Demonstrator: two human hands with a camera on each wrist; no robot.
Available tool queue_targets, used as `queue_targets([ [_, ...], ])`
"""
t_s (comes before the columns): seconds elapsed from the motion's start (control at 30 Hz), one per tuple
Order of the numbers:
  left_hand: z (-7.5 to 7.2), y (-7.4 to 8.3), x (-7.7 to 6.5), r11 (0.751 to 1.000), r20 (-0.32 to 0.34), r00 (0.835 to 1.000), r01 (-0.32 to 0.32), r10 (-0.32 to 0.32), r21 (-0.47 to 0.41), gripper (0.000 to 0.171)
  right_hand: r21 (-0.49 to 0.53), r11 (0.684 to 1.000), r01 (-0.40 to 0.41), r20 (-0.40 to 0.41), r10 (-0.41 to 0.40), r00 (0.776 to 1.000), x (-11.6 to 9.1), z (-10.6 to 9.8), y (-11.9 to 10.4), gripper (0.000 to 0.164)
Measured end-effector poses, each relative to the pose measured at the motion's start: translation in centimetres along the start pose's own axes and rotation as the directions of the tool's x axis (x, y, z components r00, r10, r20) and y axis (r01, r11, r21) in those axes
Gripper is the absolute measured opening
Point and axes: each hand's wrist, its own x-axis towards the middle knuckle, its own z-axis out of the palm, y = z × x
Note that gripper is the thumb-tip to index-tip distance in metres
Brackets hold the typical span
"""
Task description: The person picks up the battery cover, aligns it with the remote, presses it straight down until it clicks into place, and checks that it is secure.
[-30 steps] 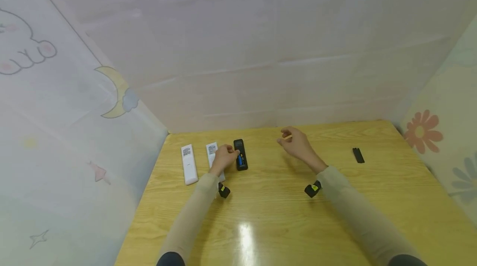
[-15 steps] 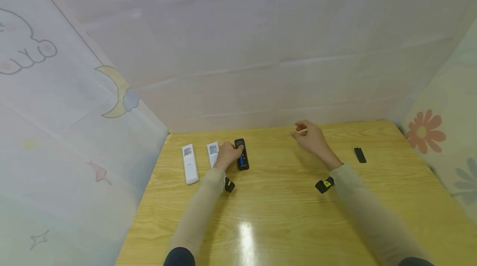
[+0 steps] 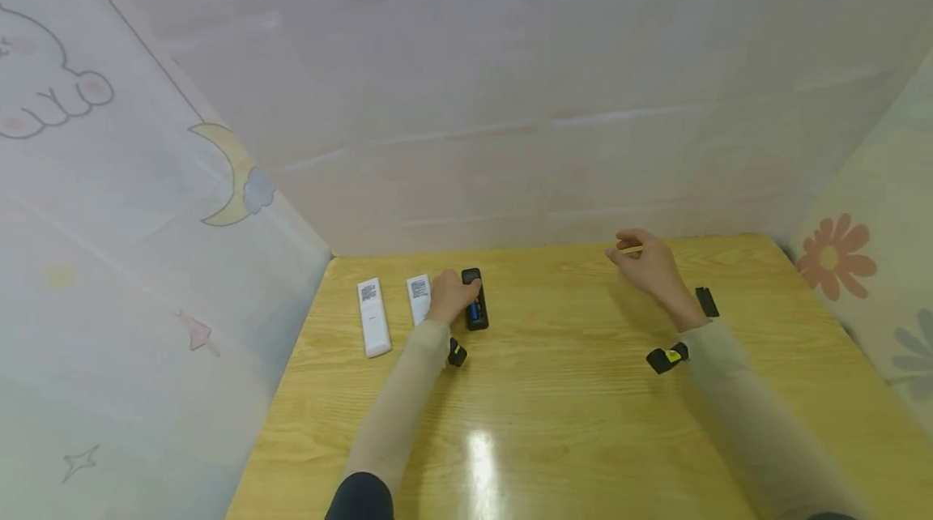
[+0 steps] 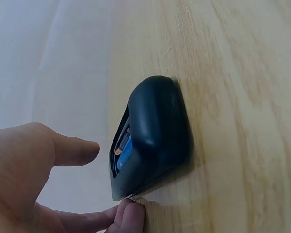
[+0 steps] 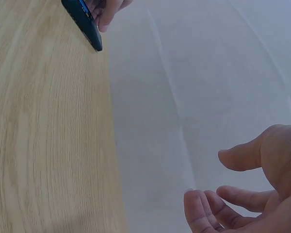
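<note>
A black remote control point(image 3: 476, 316) lies back up on the table, its battery compartment uncovered and blue batteries point(image 4: 125, 153) inside. My left hand point(image 3: 449, 293) is at its left side. In the left wrist view the fingertips point(image 4: 131, 216) touch or nearly touch the remote's lower edge, while the thumb is held apart from it. My right hand point(image 3: 647, 267) hovers over the table's back right, holding nothing, thumb and fingers loosely bent and apart. Just right of that hand lies a small black battery cover point(image 3: 706, 301), partly hidden by the wrist.
Two white remotes lie to the left: one farther left point(image 3: 374, 317), the other point(image 3: 419, 297) partly covered by my left hand and sleeve. The wooden table point(image 3: 554, 407) meets a cloth-covered wall point(image 3: 452, 99) at the back, with patterned side walls left and right.
My right hand has moved right, toward the battery cover. The left hand has shifted slightly right, its thumb now over the black remote. The remotes stay where they were.
</note>
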Motion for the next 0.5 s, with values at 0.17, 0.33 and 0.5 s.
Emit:
queue_targets([
  [0.17,0.3,0.3,0.2,0.999,-0.042,0.999,-0.005,0.006,0.044,0.031,0.002,0.999,-0.035,-0.010,0.035,0.999,-0.5,-1.2,0.7,0.056],
  [0.33,0.1,0.7,0.2,0.998,-0.060,0.998,-0.013,0.017,0.058,0.030,-0.002,0.999,-0.033,-0.020,0.033,0.999,-0.9,-1.9,1.7,0.059],
  [0.5,0.4,0.7,0.1,0.995,-0.069,0.998,0.006,0.001,0.095,0.032,0.009,0.998,-0.058,-0.015,0.058,0.998,-1.4,-2.1,2.9,0.062],
])
